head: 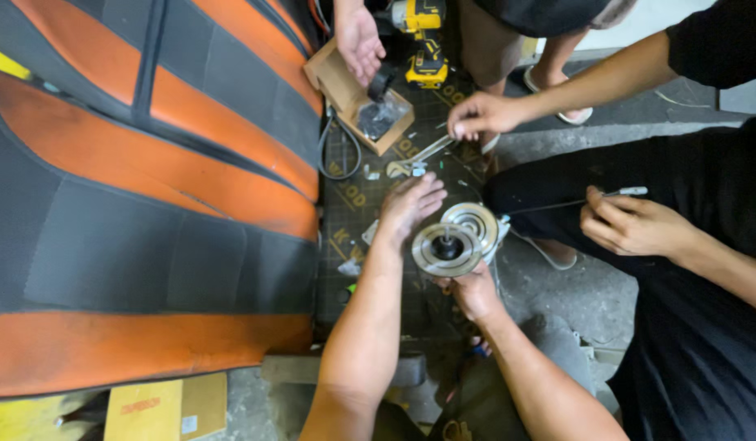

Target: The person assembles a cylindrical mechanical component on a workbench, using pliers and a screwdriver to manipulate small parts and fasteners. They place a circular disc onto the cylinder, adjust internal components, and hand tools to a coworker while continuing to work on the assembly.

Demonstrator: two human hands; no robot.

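- Metal disc assembly sat low between the wearer's two hands, over a dark cutting mat on the floor. It looked like two round grooved plates stacked a bit offset.
- Front plate faced pretty much straight up at the camera, with a short dark hub in the middle, so the axis ran up toward the viewer with a slight lean. The second plate peeked out behind it, up and to the right.
- Right hand was under it, grip clamped on the lower edge of the discs.
- Left hand rested against the upper left rim with fingers spread flat, so that grip was apart, touching but not wrapped around anything.
- Small cardboard box lay open at the top of the mat, with a clear bag of dark small parts inside. Someone else's hand hovered right over it.
- Yellow cordless drill stood just right of the box.
- Person in black on the right pinched something small above a wrench with one hand and held a thin rod in the other hand.
- Orange and grey car seat filled the left side.
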